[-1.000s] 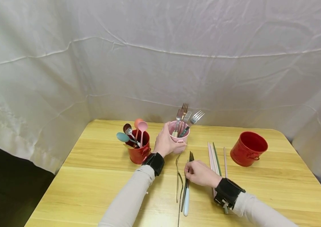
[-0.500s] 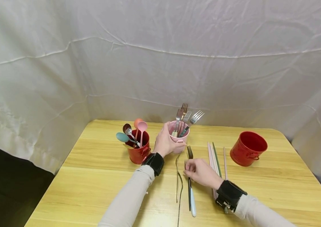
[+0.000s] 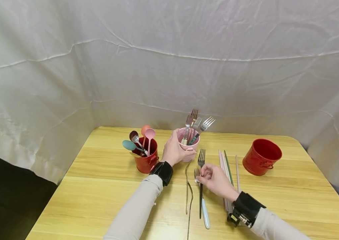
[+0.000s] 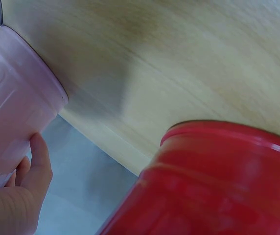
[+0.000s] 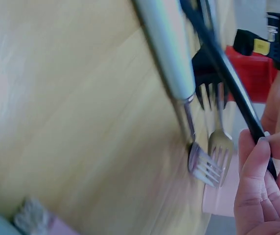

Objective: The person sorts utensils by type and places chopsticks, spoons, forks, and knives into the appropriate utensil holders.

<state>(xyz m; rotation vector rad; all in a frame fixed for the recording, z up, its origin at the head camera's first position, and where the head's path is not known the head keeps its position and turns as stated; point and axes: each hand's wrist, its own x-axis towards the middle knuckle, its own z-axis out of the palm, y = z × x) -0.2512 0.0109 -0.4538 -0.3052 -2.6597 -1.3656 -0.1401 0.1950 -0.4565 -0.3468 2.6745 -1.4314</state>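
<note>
My left hand [image 3: 173,150] grips the side of a small pink bucket [image 3: 190,156], in which several forks [image 3: 207,123] stand tines up. In the left wrist view, fingers curve against the wall of that bucket [image 4: 17,112]. Thumb and fingertips of my right hand [image 3: 217,181] pinch a black-handled fork [image 5: 233,83], its tines pointing away from me. Beside it lies a fork with a pale blue handle [image 5: 169,49], its head just left of my fingertips in the head view. Further left, two thin metal forks [image 3: 186,196] lie lengthwise on the table.
A red bucket of several spoons [image 3: 145,163] stands left of my left hand. Another red bucket [image 3: 256,163] stands at the right. Several pink and green chopsticks [image 3: 229,168] lie beside my right hand, partly under the wrist. A fabric wall [image 3: 169,83] closes off the table's back.
The black-handled and pale-blue-handled forks, at first bunched together, have spread apart under my right hand. The blue handle has swung right, and the black fork has shifted forward. My left hand stays put.
</note>
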